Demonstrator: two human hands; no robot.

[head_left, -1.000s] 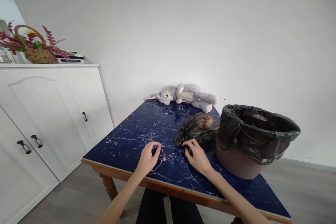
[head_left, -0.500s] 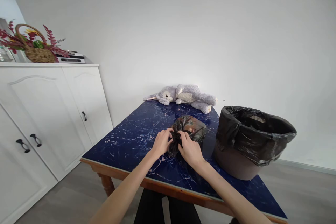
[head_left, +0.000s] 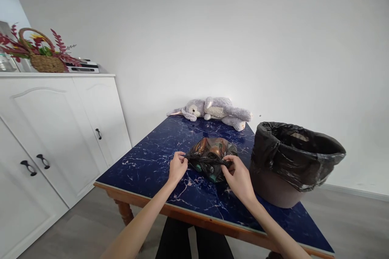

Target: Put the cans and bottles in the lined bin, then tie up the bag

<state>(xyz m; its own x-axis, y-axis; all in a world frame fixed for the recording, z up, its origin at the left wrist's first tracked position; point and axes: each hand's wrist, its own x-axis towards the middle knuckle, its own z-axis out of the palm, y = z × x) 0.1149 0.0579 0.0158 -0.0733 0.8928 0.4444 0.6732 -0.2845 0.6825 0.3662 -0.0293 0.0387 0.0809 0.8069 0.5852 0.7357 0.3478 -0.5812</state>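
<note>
A small black plastic bag (head_left: pixel 213 153), stuffed with trash that shows through the film, lies on the dark blue marbled table (head_left: pixel 152 158). My left hand (head_left: pixel 177 167) pinches one twisted end of the bag's mouth on its left side. My right hand (head_left: pixel 238 174) pinches the other end on the right. The black strip between the two hands is stretched tight across the front of the bag. Both hands rest low over the table near its front edge.
A brown bin (head_left: pixel 273 188) lined with a black bag (head_left: pixel 296 151) stands at the table's right. A grey plush rabbit (head_left: pixel 212 110) lies at the far edge by the wall. White cabinets (head_left: pixel 57 129) with a flower basket (head_left: pixel 42 54) stand left.
The bag has been pulled left and nearer to me, away from the bin. My hands came together on its mouth, then drew apart, stretching the ends sideways.
</note>
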